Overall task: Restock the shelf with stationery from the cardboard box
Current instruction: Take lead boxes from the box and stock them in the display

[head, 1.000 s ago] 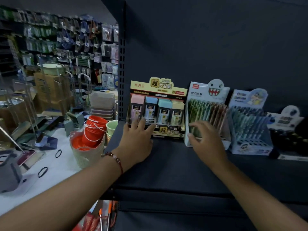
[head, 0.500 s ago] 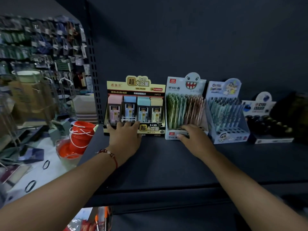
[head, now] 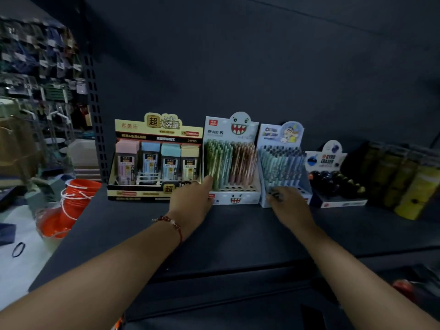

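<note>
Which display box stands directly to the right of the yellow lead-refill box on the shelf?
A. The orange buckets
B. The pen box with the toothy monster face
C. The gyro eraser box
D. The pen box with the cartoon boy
B: the monster pen box stands right beside the yellow box; the cartoon-boy box and the eraser box come further right.

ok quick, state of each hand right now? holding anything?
Left hand: open, fingers extended at the front of the monster-face pen box, holding nothing.
Right hand: at the base of the cartoon pen box; blurred, cannot tell whether it grips.
</note>
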Motion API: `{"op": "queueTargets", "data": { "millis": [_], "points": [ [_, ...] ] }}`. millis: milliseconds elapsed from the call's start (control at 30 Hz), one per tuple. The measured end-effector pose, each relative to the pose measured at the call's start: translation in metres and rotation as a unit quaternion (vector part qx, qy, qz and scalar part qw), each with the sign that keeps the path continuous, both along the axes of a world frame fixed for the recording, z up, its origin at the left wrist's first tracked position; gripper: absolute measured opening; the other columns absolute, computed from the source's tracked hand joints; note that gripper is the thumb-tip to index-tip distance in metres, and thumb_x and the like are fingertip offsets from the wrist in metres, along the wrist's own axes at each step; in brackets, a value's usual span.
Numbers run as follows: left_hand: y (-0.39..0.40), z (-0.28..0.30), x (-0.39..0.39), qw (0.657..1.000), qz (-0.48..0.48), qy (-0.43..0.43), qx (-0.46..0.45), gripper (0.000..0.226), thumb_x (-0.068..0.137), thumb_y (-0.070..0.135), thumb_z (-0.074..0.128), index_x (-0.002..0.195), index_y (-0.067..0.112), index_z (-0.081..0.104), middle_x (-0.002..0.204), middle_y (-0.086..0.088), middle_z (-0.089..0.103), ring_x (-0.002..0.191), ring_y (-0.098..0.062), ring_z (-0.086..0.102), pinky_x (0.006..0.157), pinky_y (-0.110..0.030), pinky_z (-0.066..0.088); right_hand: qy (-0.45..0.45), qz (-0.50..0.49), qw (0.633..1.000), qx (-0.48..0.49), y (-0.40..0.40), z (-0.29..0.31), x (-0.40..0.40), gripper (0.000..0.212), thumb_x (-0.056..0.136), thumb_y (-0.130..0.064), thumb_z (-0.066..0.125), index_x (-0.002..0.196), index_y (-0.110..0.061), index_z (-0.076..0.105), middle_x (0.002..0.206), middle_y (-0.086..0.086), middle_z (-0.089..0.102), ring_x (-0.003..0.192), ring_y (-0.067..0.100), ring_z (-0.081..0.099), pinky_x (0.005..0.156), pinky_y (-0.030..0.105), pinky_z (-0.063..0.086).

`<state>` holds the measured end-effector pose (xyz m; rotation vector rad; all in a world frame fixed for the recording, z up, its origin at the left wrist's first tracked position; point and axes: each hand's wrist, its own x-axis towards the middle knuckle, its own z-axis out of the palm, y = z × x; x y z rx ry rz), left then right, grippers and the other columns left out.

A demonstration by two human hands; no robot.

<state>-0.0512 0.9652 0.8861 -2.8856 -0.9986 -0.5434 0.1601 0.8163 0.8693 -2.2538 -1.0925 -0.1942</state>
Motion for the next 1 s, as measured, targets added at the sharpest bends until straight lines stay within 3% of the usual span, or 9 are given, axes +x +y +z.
{"op": "queueTargets", "data": {
  "millis": [167,267,367,433,500,633,733,867,1000],
  "points": [
    [-0.006,-0.007,0.007,0.999,0.009,-0.009,0.037,0.023,0.101,0.035,0.046,0.116,0.019,0.04,0.08,0.001,0.059,0.068,-0.022,0.058,0.054,-0.031,0.04,-0.002,-0.007,1.0,-0.028,0.009,0.0,0.01,0.042,0.098,-0.039,0.054,0.129,-0.012,0.061,0.129,0.011,0.058,0.117,0.027,0.054,0.091,0.035,0.044],
    [-0.008,-0.006,0.008,0.998,0.027,-0.007,0.056,0.029,0.099,0.04,0.049,0.12,0.021,0.045,0.107,-0.004,0.06,0.096,-0.025,0.059,0.078,-0.036,0.049,0.011,0.024,0.999,-0.031,0.003,0.003,0.011,0.046,0.097,-0.041,0.055,0.133,-0.013,0.058,0.134,0.011,0.057,0.118,0.026,0.056,0.091,0.033,0.045],
    [-0.012,-0.011,0.007,0.992,0.065,0.004,0.105,0.044,0.093,0.051,0.053,0.127,0.025,0.047,0.133,-0.01,0.042,0.123,-0.03,0.041,0.102,-0.044,0.037,0.087,0.08,0.993,0.012,-0.021,0.003,0.014,0.056,0.096,-0.042,0.059,0.142,-0.014,0.048,0.146,0.003,0.049,0.129,0.02,0.05,0.097,0.028,0.04],
    [-0.012,-0.014,0.007,0.994,0.077,-0.016,0.081,0.054,0.089,0.053,0.058,0.132,0.025,0.042,0.144,-0.014,0.032,0.133,-0.036,0.032,0.107,-0.051,0.029,0.038,0.058,0.996,0.063,-0.046,0.002,0.024,0.053,0.094,-0.041,0.061,0.139,-0.014,0.052,0.143,0.003,0.049,0.129,0.021,0.048,0.098,0.029,0.04],
    [-0.008,-0.015,0.009,0.994,0.092,-0.063,0.008,0.069,0.084,0.053,0.065,0.14,0.025,0.034,0.145,-0.015,0.035,0.134,-0.038,0.033,0.11,-0.053,0.025,-0.036,-0.006,0.996,0.077,-0.069,0.0,0.053,0.048,0.092,-0.038,0.063,0.132,-0.013,0.055,0.133,0.007,0.054,0.122,0.027,0.051,0.096,0.036,0.043],
    [-0.009,-0.012,0.02,0.988,0.122,-0.082,-0.055,0.083,0.085,0.05,0.065,0.151,0.029,0.02,0.143,-0.01,0.047,0.13,-0.039,0.039,0.109,-0.053,0.023,0.004,-0.085,0.993,-0.087,-0.087,-0.009,0.113,0.038,0.089,-0.045,0.061,0.111,-0.014,0.062,0.126,0.014,0.055,0.118,0.033,0.049,0.099,0.042,0.042],
    [-0.013,-0.013,0.023,0.986,0.128,-0.09,-0.062,0.083,0.088,0.048,0.064,0.154,0.029,0.018,0.147,-0.009,0.045,0.134,-0.041,0.033,0.111,-0.055,0.02,-0.028,-0.051,0.99,-0.132,-0.082,-0.019,0.129,0.039,0.089,-0.044,0.06,0.118,-0.018,0.061,0.129,0.014,0.052,0.126,0.036,0.042,0.108,0.041,0.033],
    [-0.017,-0.017,0.02,0.985,0.125,-0.095,-0.066,0.089,0.084,0.059,0.065,0.154,0.027,0.021,0.15,-0.008,0.044,0.14,-0.041,0.027,0.113,-0.055,0.018,0.015,-0.016,0.997,-0.073,-0.075,-0.013,0.129,0.037,0.085,-0.037,0.066,0.112,-0.01,0.067,0.119,0.015,0.053,0.11,0.034,0.053,0.088,0.034,0.045],
    [-0.025,-0.017,0.026,0.982,0.142,-0.104,-0.075,0.094,0.082,0.065,0.063,0.155,0.027,0.018,0.154,-0.008,0.038,0.145,-0.04,0.017,0.116,-0.056,0.014,0.047,0.019,0.997,-0.062,-0.081,-0.004,0.132,0.028,0.082,-0.031,0.064,0.096,-0.008,0.073,0.106,0.014,0.061,0.09,0.027,0.061,0.071,0.029,0.044]
  ]
}}
